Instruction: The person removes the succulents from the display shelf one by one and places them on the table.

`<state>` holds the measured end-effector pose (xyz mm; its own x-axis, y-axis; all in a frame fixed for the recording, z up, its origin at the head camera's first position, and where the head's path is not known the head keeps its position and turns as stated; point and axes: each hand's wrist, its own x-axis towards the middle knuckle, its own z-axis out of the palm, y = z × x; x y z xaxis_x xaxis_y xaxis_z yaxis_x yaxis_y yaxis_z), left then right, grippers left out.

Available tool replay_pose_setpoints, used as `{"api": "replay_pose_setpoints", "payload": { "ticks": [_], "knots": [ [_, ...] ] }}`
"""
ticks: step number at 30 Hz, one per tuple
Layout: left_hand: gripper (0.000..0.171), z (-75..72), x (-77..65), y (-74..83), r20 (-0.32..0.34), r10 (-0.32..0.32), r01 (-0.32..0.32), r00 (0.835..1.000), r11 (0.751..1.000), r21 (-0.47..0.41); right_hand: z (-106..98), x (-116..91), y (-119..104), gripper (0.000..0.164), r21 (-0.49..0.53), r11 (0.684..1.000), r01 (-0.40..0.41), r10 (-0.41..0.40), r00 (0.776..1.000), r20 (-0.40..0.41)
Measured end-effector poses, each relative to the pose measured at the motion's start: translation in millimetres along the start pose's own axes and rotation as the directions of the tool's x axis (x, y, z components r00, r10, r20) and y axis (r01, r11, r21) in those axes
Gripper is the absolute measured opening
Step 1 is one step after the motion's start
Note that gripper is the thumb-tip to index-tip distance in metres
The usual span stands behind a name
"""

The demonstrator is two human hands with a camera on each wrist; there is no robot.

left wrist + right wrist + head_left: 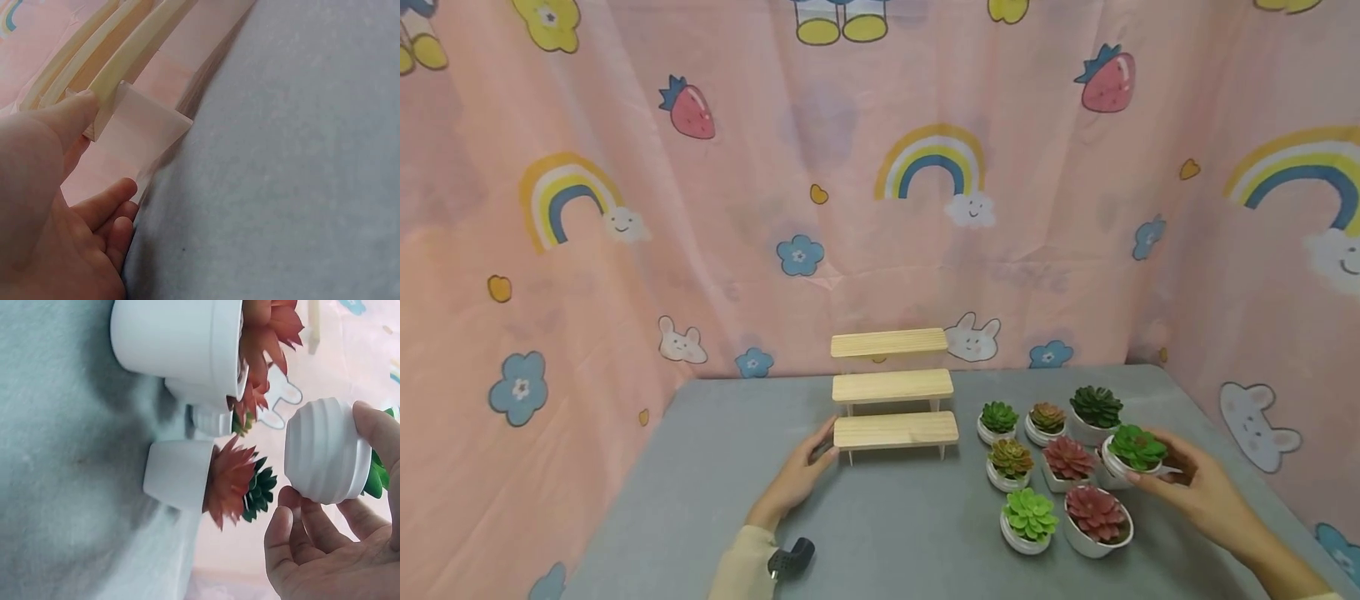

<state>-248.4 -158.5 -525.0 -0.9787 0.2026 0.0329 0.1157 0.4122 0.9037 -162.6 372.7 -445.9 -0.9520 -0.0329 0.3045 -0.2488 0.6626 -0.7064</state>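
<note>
My right hand (1206, 496) grips a potted green succulent (1137, 448) above the right side of the table. In the right wrist view its ribbed white pot (328, 450) is tilted between thumb and fingers, clear of the cloth. A three-tier wooden display stand (895, 430) with clear supports is at the table's middle. At the left end of its lowest board, my left hand (796, 479) pinches the wood between thumb and index finger. The left wrist view shows the thumb on the board (134, 53) and the other fingers loosely curled beside a clear support (140, 125).
Several other succulents in white pots stand close together on the right, including a bright green one (1030, 515), a red one (1096, 514) and a dark green one (1096, 407). Grey cloth covers the table (880, 533). A pink patterned curtain (737, 192) hangs behind.
</note>
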Motion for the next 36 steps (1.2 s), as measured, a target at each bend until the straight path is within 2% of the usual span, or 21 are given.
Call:
{"api": "replay_pose_setpoints", "payload": {
  "ticks": [7,17,25,32,36],
  "knots": [
    [0.062,0.7,1.5,1.6,0.003,-0.012,0.012,1.000,1.000,-0.001,-8,-8,9,0.057,-0.025,0.999,-0.033,0.033,0.999,0.000],
    [0.063,0.6,1.6,1.7,0.004,-0.009,0.009,1.000,1.000,-0.007,-21,-16,23,0.063,-0.101,0.985,-0.142,0.146,0.989,0.038],
    [0.062,0.2,2.0,1.6,0.008,-0.005,0.005,1.000,1.000,-0.002,-23,-25,34,0.061,-0.099,0.984,-0.150,0.154,0.988,0.033],
    [0.062,-0.2,1.6,3.0,0.009,-0.001,0.001,1.000,1.000,-0.007,-25,-29,48,0.069,-0.162,0.957,-0.242,0.267,0.951,0.157],
    [0.062,-0.1,1.1,3.2,0.011,0.001,-0.001,1.000,1.000,-0.010,-22,-31,57,0.070,-0.176,0.950,-0.256,0.287,0.942,0.177]
  ]
}}
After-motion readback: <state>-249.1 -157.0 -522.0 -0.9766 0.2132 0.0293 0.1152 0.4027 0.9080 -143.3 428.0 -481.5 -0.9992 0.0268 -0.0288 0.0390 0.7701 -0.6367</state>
